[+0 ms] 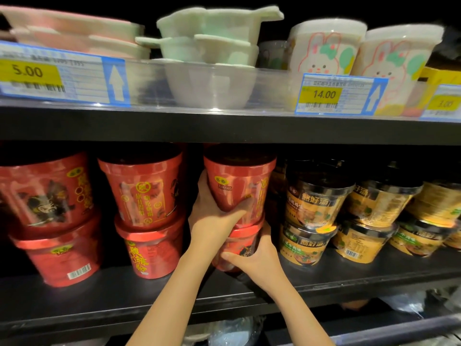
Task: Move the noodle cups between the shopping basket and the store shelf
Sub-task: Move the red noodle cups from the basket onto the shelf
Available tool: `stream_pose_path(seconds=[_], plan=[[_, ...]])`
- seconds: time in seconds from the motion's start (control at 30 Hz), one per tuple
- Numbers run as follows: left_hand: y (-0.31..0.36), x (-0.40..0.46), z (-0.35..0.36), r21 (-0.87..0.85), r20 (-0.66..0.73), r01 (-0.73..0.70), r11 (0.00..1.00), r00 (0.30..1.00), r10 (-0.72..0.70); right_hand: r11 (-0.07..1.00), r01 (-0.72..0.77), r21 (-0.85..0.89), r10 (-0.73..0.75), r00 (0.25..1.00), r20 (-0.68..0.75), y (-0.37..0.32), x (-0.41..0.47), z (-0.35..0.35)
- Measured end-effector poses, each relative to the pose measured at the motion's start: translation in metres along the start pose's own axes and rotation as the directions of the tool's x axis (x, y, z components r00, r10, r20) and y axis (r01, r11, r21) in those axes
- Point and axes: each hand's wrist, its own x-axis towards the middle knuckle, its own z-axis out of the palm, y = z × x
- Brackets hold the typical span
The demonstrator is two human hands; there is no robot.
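On the black store shelf (99,293) red noodle cups stand stacked two high in three columns. In the third column my left hand (214,213) grips the lower part of the upper red cup (239,176), fingers curled round its base. My right hand (254,260) wraps round the lower red cup (243,242) directly under it. The two cups are stacked one on the other, the lower one near the shelf's front edge. No shopping basket is in view.
Two more red stacks (147,196) (50,196) stand to the left. Black-and-yellow noodle cups (316,196) fill the shelf to the right, also stacked. The shelf above (224,126) sits close over the cup tops and carries plastic bowls (212,86), rabbit-print containers (324,51) and price tags.
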Motion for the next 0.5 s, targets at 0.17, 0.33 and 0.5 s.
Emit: stream_pose_path(seconds=[0.17, 0.33, 0.5], plan=[[0.0016, 0.0010, -0.0001, 0.035, 0.004, 0.016, 0.999, 1.000, -0.016, 1.000, -0.028, -0.001, 0.028, 1.000, -0.004, -0.0012, -0.0013, -0.0006], [0.0023, 0.0007, -0.0031, 0.023, 0.007, -0.001, 1.000, 1.000, 0.001, 0.997, -0.069, -0.017, 0.069, 0.998, 0.010, 0.0024, -0.0013, -0.0002], [0.0000, -0.0039, -0.0037, -0.042, 0.032, -0.026, 0.999, 0.999, 0.027, 0.993, -0.109, -0.041, 0.110, 0.993, 0.037, -0.0003, -0.0033, -0.0005]])
